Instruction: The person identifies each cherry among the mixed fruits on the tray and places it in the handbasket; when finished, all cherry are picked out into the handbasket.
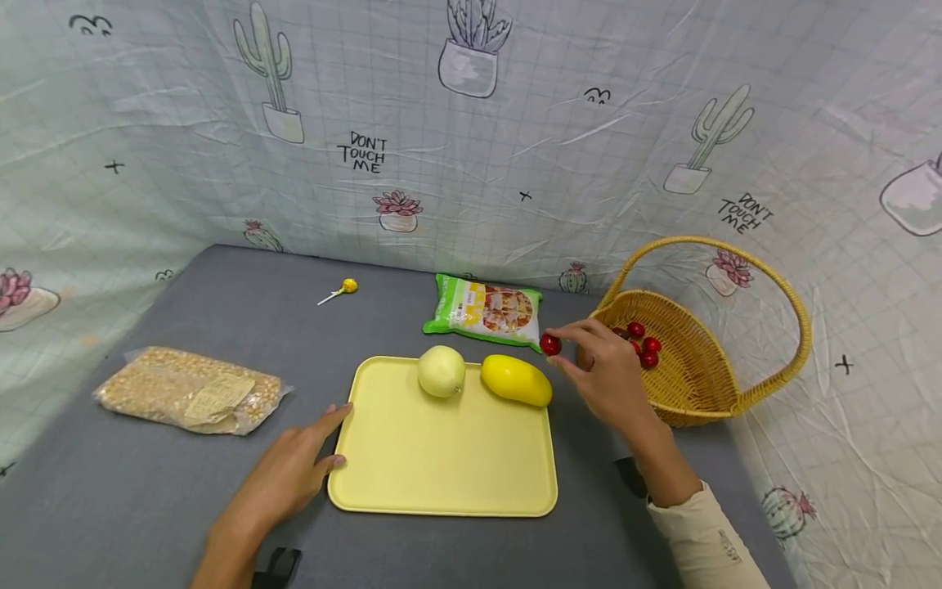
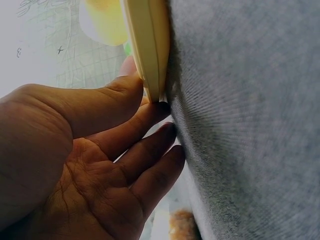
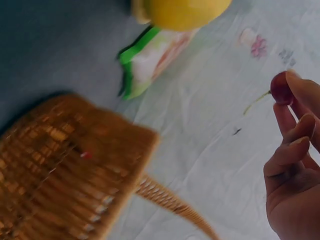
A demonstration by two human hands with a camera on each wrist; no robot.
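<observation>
My right hand (image 1: 607, 372) pinches a dark red cherry (image 1: 550, 343) between thumb and fingertips, beside the left rim of a wicker basket (image 1: 692, 384). In the right wrist view the cherry (image 3: 281, 89) has a thin green stem. Several more cherries (image 1: 649, 358) lie inside the basket. My left hand (image 1: 290, 466) rests at the left edge of a yellow tray (image 1: 441, 458), its thumb and index finger touching the rim; the left wrist view shows the thumb against the tray's side (image 2: 145, 50). On the tray sit a pale green round fruit (image 1: 441, 371) and a yellow mango (image 1: 517, 380).
Behind the tray lies a green-and-white food packet (image 1: 486, 311). A yellow lollipop (image 1: 349, 285) is at the back left, and a clear bag of corn kernels (image 1: 195, 390) lies on the left of the grey table (image 1: 169, 499). A patterned cloth (image 1: 456, 164) hangs behind.
</observation>
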